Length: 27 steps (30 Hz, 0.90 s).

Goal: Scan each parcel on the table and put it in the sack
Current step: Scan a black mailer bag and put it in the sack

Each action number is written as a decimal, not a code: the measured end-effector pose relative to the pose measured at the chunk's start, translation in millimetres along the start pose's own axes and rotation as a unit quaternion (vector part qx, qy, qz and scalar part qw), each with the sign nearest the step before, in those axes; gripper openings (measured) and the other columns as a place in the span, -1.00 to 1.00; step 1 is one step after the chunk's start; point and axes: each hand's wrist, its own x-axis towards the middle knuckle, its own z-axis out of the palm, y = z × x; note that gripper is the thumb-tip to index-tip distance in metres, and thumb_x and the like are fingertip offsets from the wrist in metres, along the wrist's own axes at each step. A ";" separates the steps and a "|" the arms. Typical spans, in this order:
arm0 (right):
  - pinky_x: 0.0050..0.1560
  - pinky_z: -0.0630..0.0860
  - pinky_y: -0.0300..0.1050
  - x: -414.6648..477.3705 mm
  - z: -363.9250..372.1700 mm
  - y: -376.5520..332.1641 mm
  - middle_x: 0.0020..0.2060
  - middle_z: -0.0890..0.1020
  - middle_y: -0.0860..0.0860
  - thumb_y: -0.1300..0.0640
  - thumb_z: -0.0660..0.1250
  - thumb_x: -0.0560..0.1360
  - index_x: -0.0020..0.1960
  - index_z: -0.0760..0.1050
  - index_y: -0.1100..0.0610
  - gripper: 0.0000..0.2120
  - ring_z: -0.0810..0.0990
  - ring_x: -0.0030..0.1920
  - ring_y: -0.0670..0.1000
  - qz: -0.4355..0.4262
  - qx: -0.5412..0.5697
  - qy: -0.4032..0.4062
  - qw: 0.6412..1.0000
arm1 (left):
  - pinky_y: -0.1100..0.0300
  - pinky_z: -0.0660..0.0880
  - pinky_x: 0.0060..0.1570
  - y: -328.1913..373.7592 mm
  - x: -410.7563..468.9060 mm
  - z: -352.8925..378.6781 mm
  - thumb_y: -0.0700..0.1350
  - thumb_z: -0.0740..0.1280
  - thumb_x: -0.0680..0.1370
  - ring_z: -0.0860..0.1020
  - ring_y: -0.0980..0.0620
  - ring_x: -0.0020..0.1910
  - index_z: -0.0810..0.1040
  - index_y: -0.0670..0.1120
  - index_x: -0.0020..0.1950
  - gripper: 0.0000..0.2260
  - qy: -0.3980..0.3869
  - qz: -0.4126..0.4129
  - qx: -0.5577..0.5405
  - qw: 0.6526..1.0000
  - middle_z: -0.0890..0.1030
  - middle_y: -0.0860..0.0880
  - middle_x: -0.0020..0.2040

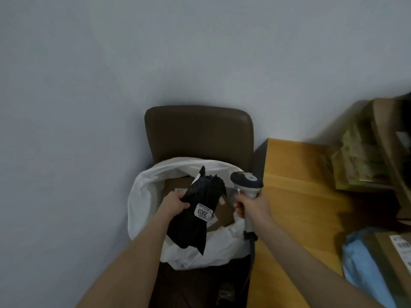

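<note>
My left hand [174, 204] grips a black plastic parcel [195, 221] by its left edge and holds it over the open mouth of the white sack [142, 196]. A white label reading 2003 sits on the parcel's top face. Inside the sack lie brown cardboard parcels [222, 215], partly hidden under the black one. My right hand [253, 207] grips the handle of a grey and white barcode scanner [246, 182], upright just right of the sack, its cable hanging down.
The sack sits on a brown chair [198, 132] against a grey wall. A wooden table [295, 196] stands at the right with a cardboard box [378, 147] at its far side, and a blue parcel [364, 265] and a labelled brown box [398, 252] near its front right.
</note>
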 end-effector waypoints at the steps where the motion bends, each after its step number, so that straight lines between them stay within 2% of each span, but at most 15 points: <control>1: -0.49 0.48 -0.25 6.3 2.1 2.9 -0.55 0.59 -0.01 0.32 0.39 0.46 -0.17 0.53 0.23 -0.94 0.52 -0.56 -0.08 0.008 0.003 0.012 1.000 | 0.16 0.46 0.01 -3.2 12.1 2.7 -0.14 0.44 0.48 0.58 -0.10 0.01 0.62 -0.21 -0.02 -0.84 -0.042 -0.016 0.004 0.999 0.63 -0.17 0.02; 3: -0.48 0.48 -0.20 19.4 3.7 6.6 -0.53 0.59 0.02 0.31 0.39 0.46 -0.19 0.53 0.24 -0.93 0.52 -0.57 -0.06 0.016 0.000 0.036 0.999 | 0.17 0.45 0.03 -7.5 34.4 6.7 -0.15 0.45 0.47 0.58 -0.14 0.08 0.63 -0.26 0.03 -0.79 -0.090 -0.039 0.014 0.995 0.62 -0.21 0.06; 7: -0.34 0.48 -0.09 49.3 3.0 13.4 -0.45 0.61 0.11 0.31 0.40 0.43 -0.26 0.54 0.22 -0.89 0.53 -0.47 0.03 0.010 0.013 0.067 0.998 | 0.15 0.44 -0.03 -19.2 78.1 24.0 -0.14 0.40 0.50 0.56 -0.16 0.10 0.52 -0.30 0.16 -0.69 -0.050 -0.075 0.037 0.995 0.58 -0.24 0.12; 11: -0.25 0.49 -0.01 78.5 0.0 27.9 -0.46 0.61 0.12 0.30 0.40 0.41 -0.30 0.55 0.22 -0.88 0.54 -0.40 0.10 0.008 0.011 0.084 0.996 | 0.00 0.49 0.13 -26.0 109.9 63.1 -0.12 0.27 0.55 0.54 -0.20 0.12 0.46 -0.22 0.23 -0.70 -0.040 -0.089 0.049 0.994 0.55 -0.23 0.15; 14: -0.29 0.53 -0.07 94.9 -3.7 42.3 -0.47 0.62 0.09 0.32 0.40 0.43 -0.25 0.56 0.24 -0.92 0.57 -0.42 0.04 0.019 0.019 0.095 0.995 | -0.02 0.48 0.16 -24.6 126.3 96.3 -0.12 0.24 0.57 0.52 -0.21 0.16 0.45 -0.22 0.26 -0.69 -0.035 -0.100 0.039 0.994 0.54 -0.25 0.19; 18: -0.45 0.49 -0.22 107.6 -9.6 55.5 -0.45 0.62 0.08 0.30 0.40 0.44 -0.17 0.56 0.25 -0.96 0.57 -0.49 -0.05 0.033 0.018 0.110 0.993 | 0.09 0.45 -0.01 -4.1 138.8 137.3 -0.18 0.30 0.56 0.54 -0.23 0.12 0.50 -0.27 0.24 -0.71 -0.014 -0.052 -0.056 0.997 0.57 -0.29 0.14; 20: -0.48 0.47 -0.24 108.9 -12.5 60.3 -0.46 0.62 0.07 0.30 0.40 0.44 -0.18 0.55 0.23 -0.95 0.56 -0.51 -0.06 0.036 0.016 0.116 0.992 | 0.08 0.45 0.02 4.5 139.7 150.4 -0.19 0.31 0.55 0.53 -0.23 0.14 0.48 -0.27 0.28 -0.68 -0.023 -0.055 -0.079 0.995 0.56 -0.29 0.17; 24: -0.46 0.49 -0.22 96.9 -16.7 59.8 -0.46 0.62 0.07 0.30 0.40 0.45 -0.20 0.55 0.23 -0.94 0.56 -0.50 -0.05 0.043 0.017 0.126 0.991 | 0.03 0.47 0.10 9.6 125.4 142.5 -0.14 0.36 0.53 0.50 -0.23 0.19 0.36 -0.29 0.30 -0.58 -0.043 -0.071 -0.041 0.996 0.50 -0.30 0.22; 27: -0.43 0.50 -0.19 79.5 -17.3 48.4 -0.46 0.62 0.07 0.30 0.39 0.45 -0.19 0.54 0.24 -0.94 0.56 -0.49 -0.04 0.045 0.024 0.131 0.990 | 0.00 0.44 0.16 23.3 106.6 114.6 -0.10 0.37 0.51 0.43 -0.23 0.23 0.29 -0.25 0.34 -0.52 -0.015 -0.023 0.039 0.999 0.41 -0.28 0.27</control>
